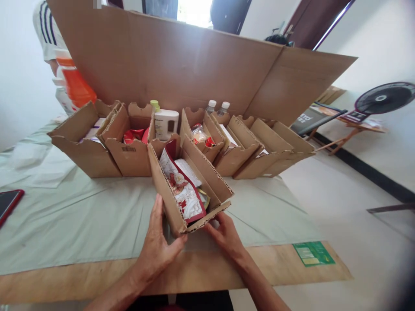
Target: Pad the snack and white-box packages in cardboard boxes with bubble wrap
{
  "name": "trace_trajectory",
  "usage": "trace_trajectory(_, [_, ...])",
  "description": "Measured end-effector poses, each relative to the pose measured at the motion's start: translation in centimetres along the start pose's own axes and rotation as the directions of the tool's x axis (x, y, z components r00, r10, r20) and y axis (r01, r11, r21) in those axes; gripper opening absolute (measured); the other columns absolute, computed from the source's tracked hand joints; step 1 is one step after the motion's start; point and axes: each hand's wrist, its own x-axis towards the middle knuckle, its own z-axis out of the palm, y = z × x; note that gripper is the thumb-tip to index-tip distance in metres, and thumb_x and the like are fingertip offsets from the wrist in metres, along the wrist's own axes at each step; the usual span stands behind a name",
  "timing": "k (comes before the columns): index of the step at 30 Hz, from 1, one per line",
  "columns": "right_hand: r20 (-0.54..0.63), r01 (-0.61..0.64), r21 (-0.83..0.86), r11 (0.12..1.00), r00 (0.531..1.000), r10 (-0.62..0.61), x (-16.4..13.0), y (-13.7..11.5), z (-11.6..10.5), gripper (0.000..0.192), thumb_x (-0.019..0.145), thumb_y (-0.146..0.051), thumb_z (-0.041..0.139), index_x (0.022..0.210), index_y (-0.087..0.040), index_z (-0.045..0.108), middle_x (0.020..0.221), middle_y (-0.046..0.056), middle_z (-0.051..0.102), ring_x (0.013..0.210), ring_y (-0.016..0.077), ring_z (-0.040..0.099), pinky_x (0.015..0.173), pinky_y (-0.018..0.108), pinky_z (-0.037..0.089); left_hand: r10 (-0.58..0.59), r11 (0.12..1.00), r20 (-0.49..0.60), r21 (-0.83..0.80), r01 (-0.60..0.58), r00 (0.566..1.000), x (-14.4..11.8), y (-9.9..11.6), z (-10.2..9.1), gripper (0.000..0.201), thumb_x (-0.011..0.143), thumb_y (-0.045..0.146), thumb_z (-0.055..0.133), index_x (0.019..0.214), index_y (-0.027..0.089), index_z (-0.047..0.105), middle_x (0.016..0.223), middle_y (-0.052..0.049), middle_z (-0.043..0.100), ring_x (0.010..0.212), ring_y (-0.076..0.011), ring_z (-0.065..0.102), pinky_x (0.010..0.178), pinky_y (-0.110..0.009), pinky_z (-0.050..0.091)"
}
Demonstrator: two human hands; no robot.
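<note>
One brown cardboard bin [191, 190] drawn forward from the row, already holding red-and-white packets [186, 196].
Left hand [157, 246] and right hand [225, 235] clasp its front corners at the counter [81, 216] edge; neighbouring cardboard bins [129, 147] sit filled behind.

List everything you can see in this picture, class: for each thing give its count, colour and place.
open cardboard box of printed packets: one, brown, front centre, held at its near end
row of cardboard boxes: about six, brown, behind it
tall cardboard sheet: one, brown, standing at the back
white lotion bottle: one, behind the row
pale green cloth: one, over the wooden table
red-edged phone: one, left edge
black fan: one, right
another person's striped sleeve: top left
left hand: on the box's left side
right hand: at its right corner
</note>
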Motion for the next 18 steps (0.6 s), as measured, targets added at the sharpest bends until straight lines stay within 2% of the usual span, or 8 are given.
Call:
trace_trajectory(3, [-0.025, 0.048, -0.133, 0.990, 0.998, -0.051, 0.3, -0.6, 0.1, 0.035, 0.087, -0.058, 0.074, 0.088, -0.023, 0.068, 0.082, 0.005, 0.076, 0.070, 0.0227, 0.069, 0.060, 0.032, 0.054, 0.025, 0.999, 0.004, 0.046, -0.025, 1.000, 0.3, -0.2, -1.1, 0.099, 0.085, 0.033, 0.074, 0.168, 0.030, 0.020, 0.170, -0.017, 0.035, 0.157, -0.0373, 0.039, 0.126, -0.059, 0.038])
trace_trajectory(7, [-0.047, 0.111, -0.219, 0.969, 0.991, -0.125, 0.3, -0.3, 0.7, 0.031, 0.091, -0.054, 0.072, 0.086, -0.024, 0.065, 0.075, 0.004, 0.071, 0.063, 0.0211, 0.064, 0.055, 0.032, 0.052, 0.073, 0.992, 0.042, 0.100, -0.077, 0.996, 1.6, 0.0, -2.7, 0.091, 0.083, 0.029, 0.070, 0.165, 0.026, 0.030, 0.164, -0.016, 0.046, 0.147, -0.0371, 0.052, 0.121, -0.057, 0.046])
trace_trajectory(9, [-0.032, 0.157, -0.249, 0.956, 0.985, -0.170, 0.5, 0.0, 1.1, 0.026, 0.093, -0.048, 0.070, 0.086, -0.024, 0.064, 0.076, 0.004, 0.071, 0.064, 0.0211, 0.065, 0.058, 0.032, 0.054, 0.086, 0.989, 0.044, 0.116, -0.091, 0.995, 2.4, 0.0, -3.5, 0.087, 0.082, 0.029, 0.070, 0.162, 0.024, 0.036, 0.161, -0.016, 0.052, 0.143, -0.0375, 0.056, 0.118, -0.055, 0.050])
trace_trajectory(12, [0.029, 0.236, -0.286, 0.929, 0.971, -0.238, 1.6, 0.2, 1.6, 0.014, 0.097, -0.036, 0.064, 0.098, -0.022, 0.067, 0.088, 0.008, 0.075, 0.077, 0.0231, 0.071, 0.071, 0.035, 0.060, 0.088, 0.986, 0.048, 0.134, -0.094, 0.995, 3.7, -0.1, -4.8, 0.071, 0.084, 0.035, 0.070, 0.151, 0.022, 0.051, 0.144, -0.015, 0.066, 0.134, -0.0356, 0.064, 0.112, -0.051, 0.055])
trace_trajectory(15, [0.073, 0.279, -0.322, 0.905, 0.960, -0.270, 4.0, 0.6, 2.0, 0.021, 0.099, -0.026, 0.059, 0.118, -0.021, 0.068, 0.106, 0.011, 0.078, 0.094, 0.0240, 0.074, 0.085, 0.038, 0.062, 0.034, 0.982, 0.047, 0.183, -0.042, 0.998, 5.7, 0.1, -5.8, 0.054, 0.088, 0.046, 0.066, 0.137, 0.022, 0.061, 0.122, -0.011, 0.075, 0.111, -0.0300, 0.074, 0.096, -0.044, 0.061])
trace_trajectory(18, [0.043, 0.269, -0.364, 0.891, 0.961, -0.272, 6.6, 1.3, 2.6, 0.031, 0.098, -0.018, 0.055, 0.126, -0.020, 0.067, 0.124, 0.013, 0.076, 0.112, 0.0245, 0.072, 0.096, 0.039, 0.059, -0.073, 0.918, 0.033, 0.393, 0.054, 0.997, 9.0, 0.5, -6.5, 0.042, 0.086, 0.051, 0.061, 0.116, 0.023, 0.069, 0.101, -0.008, 0.079, 0.087, -0.0278, 0.075, 0.078, -0.038, 0.058])
